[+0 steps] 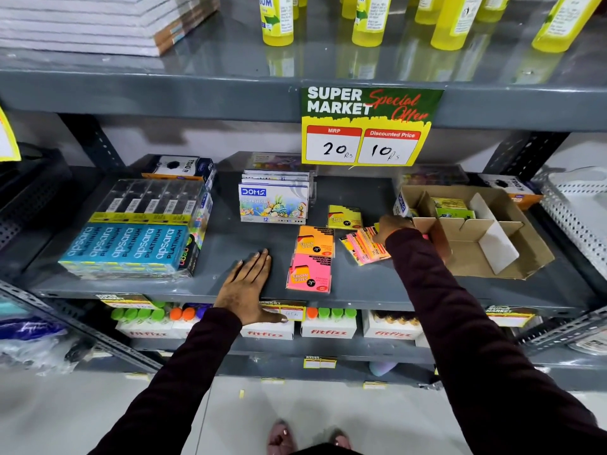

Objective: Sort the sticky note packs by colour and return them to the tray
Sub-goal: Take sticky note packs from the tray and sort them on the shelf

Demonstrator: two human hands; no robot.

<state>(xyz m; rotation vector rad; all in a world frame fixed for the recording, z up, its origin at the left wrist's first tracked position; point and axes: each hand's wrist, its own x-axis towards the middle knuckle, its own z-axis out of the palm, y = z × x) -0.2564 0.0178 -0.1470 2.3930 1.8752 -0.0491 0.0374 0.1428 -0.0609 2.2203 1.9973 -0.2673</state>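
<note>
Grey steel shelf [230,238] fills mid-frame: left hand [245,290] flat, fingers spread; right hand [391,228] at cardboard tray [512,224], grip unclear.

The shelf [230,238] is plain dark grey. On it lie a yellow pack [344,217] with a black stepped band, an orange pack [315,242] with the same band, and a pink pack [309,274] at 6 o'clock of the orange one. The mixed pile [366,245] is pink, orange and yellow. The tray [486,238] is brown card with a white divider, holding a green pack [452,205]. The pencil boxes [128,247] are blue with yellow edges. Both sleeves [460,323] are dark maroon.
</note>
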